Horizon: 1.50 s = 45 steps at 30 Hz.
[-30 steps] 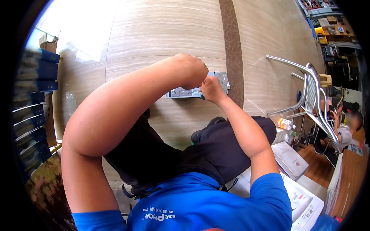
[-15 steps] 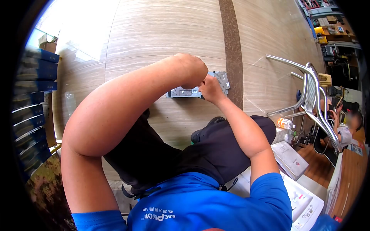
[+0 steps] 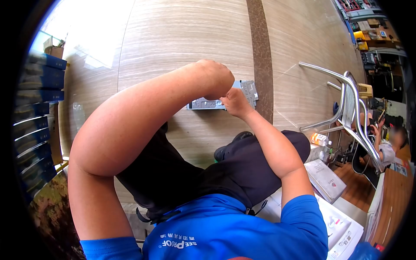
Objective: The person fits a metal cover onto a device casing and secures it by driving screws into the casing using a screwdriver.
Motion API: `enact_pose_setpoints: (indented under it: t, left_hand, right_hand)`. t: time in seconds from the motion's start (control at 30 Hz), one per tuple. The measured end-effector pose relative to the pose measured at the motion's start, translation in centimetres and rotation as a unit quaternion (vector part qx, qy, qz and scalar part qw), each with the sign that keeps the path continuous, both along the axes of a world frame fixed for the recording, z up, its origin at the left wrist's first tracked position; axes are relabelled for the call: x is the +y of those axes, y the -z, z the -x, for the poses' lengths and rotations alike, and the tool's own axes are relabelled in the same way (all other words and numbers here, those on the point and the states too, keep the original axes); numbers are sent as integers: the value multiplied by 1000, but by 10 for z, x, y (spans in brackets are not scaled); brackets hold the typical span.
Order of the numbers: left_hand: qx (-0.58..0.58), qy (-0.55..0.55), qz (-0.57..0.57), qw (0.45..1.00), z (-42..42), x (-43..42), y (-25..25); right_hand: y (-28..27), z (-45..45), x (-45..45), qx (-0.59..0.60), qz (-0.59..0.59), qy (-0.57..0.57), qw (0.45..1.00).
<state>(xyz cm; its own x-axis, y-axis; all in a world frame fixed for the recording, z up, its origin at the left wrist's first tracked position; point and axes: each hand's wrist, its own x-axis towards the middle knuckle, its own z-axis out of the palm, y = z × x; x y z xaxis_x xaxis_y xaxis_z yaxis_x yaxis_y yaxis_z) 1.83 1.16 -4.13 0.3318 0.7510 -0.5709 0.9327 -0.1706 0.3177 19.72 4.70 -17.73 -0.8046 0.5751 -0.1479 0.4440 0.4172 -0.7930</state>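
A flat silver-grey metal case (image 3: 204, 104) lies on the floor in front of me, with a perforated metal panel (image 3: 249, 90) at its right end. Above its middle, my left hand (image 3: 216, 80) is bent downward with fingers curled. Its fingertips are hidden, so what it holds cannot be made out. My right hand (image 3: 237, 103) is closed in a fist-like grip right against the left one, over the case's front edge. Whatever lies between its fingers is too small or covered to name. Both hands hide the central part of the case.
A metal-framed chair (image 3: 349, 99) stands to the right, near a bottle with an orange label (image 3: 320, 139). A printed white box (image 3: 326, 180) lies beside my right knee. Stacked blue boxes (image 3: 41, 95) line the left. Another person (image 3: 388, 151) sits at far right.
My right hand has shifted slightly toward me. The left hand and the metal case look almost the same as before.
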Motion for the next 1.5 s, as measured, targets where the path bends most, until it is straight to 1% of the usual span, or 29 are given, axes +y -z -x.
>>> enact_pose_setpoints:
  t: [0.07, 0.13, 0.17, 0.23, 0.33, 0.43, 0.57, 0.63, 0.77, 0.83, 0.97, 1.07, 1.13, 1.27, 1.33, 1.37, 1.43, 1.47, 1.5]
  left_hand:
    - [-6, 0, 0, 1000, 1, 0, 1]
    - [-11, 0, -1, 1000, 1, -1, 1]
    - [-9, -8, 2, 1000, 0, -1, 1]
    - [-7, -17, 5, 1000, 0, 0, 2]
    - [2, -10, 4, 1000, 1, 1, 2]
    - [2, -2, 9, 1000, 0, 2, 3]
    - [2, -2, 10, 1000, 0, 2, 4]
    - [4, -1, 12, 1000, 0, 2, 4]
    - [-2, -2, 5, 1000, 1, 1, 4]
    - [-10, -1, -2, 1000, 1, 0, 3]
    - [1, -3, 1, 1000, 0, 0, 2]
    - [1, -1, -6, 1000, 0, -1, 2]
    - [2, 4, -10, 1000, 1, 0, 2]
    - [4, 18, -5, 1000, -1, 1, 2]
    - [5, 20, -2, 1000, -1, 1, 2]
    - [5, 17, -7, 1000, -1, 1, 1]
    - [-7, 16, -28, 999, 0, -1, 0]
    - [-1, 26, -39, 999, 0, -1, 5]
    - [-13, 14, -42, 999, -1, -1, 8]
  right_hand:
    - [3, 0, 1, 5, -13, 0, 1000]
    - [0, 2, 0, 28, -64, 33, 997]
    - [-1, 2, 0, 27, -64, 33, 997]
    - [-2, 1, 1, 14, -27, 41, 999]
    - [6, 0, 6, -10, -7, 24, 1000]
    - [3, -1, 3, 16, -2, 8, 1000]
    - [-6, 1, -1, 11, -5, 7, 1000]
    - [-2, 0, -1, 4, 29, 11, 1000]
    - [0, 0, 1, -6, 16, 9, 1000]
    - [-5, 4, 0, -20, -36, 42, 998]
    - [1, 1, 2, -9, -35, 46, 998]
    - [9, -1, 5, -10, -15, 28, 999]
    - [2, -1, 2, -3, 11, 6, 1000]
    - [-6, 0, -1, -5, 38, 9, 999]
    - [-15, 2, -3, -41, 6, 3, 999]
    - [-13, 2, -1, -30, -2, 1, 1000]
    - [4, -2, 3, -8, -72, -19, 997]
    - [8, -1, 3, -4, -76, 7, 997]
    - [10, 0, 2, 0, -78, 34, 996]
